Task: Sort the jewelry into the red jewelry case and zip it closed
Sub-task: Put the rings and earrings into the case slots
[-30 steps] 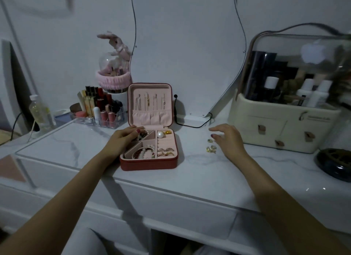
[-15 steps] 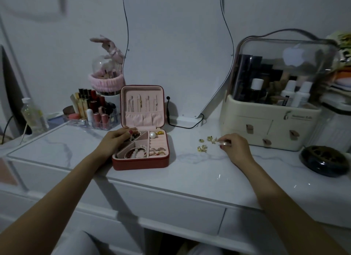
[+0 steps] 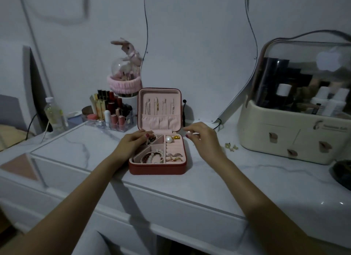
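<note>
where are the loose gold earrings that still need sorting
In the head view, the loose gold earrings lie on the marble tabletop, right of the red jewelry case, just before the cream cosmetics organizer.
</note>
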